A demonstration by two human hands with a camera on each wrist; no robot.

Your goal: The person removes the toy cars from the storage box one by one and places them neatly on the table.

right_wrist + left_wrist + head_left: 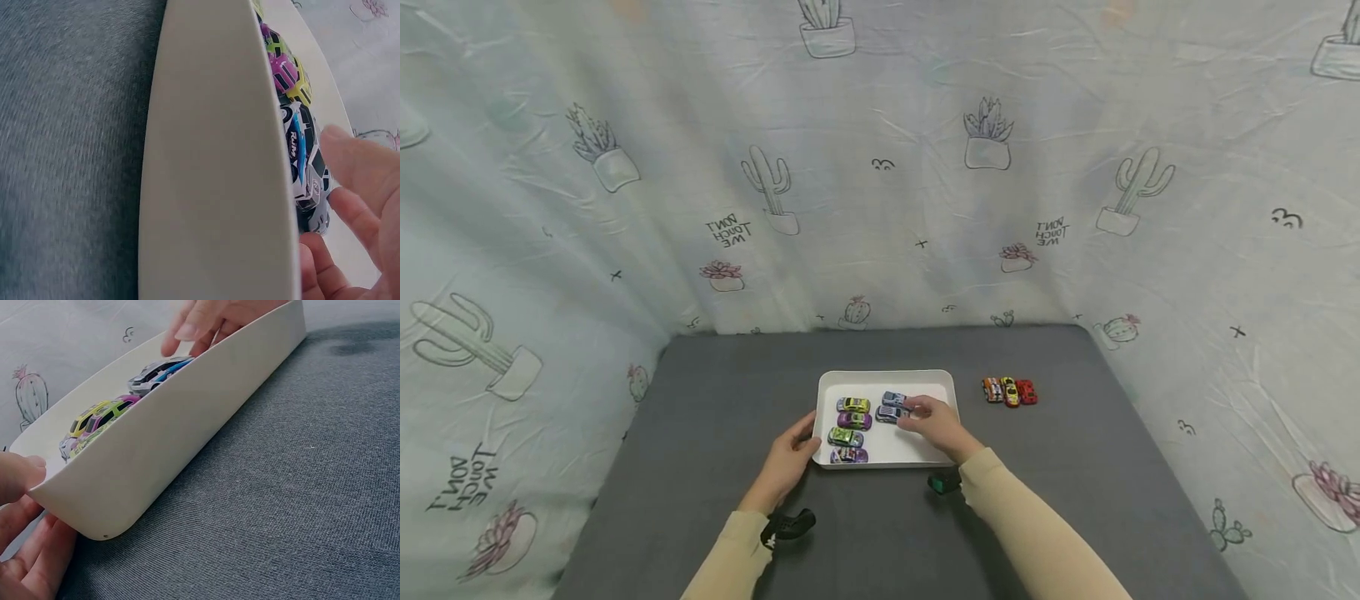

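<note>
A white rectangular tray [917, 450] lies on the grey table. My left hand [786, 458] grips its left end, thumb over the rim and fingers against the outside wall. Inside, a column of toy cars stands at the left: a yellow car [853, 405], a purple car [854, 421], a green car [846, 437] and a purple-and-white car [848, 455]. Beside them are a blue-grey toy car [894, 400] and a silver-and-blue toy car [299, 150]. My right hand [942, 427] reaches over the tray, thumb and fingers spread apart right at the ends of these two cars.
Right of the tray, an orange car [992, 390], a yellow car [1010, 392] and a red car [1027, 392] stand side by side on the table [730, 375]. A curtain [880, 200] printed with cacti hangs behind and along both sides.
</note>
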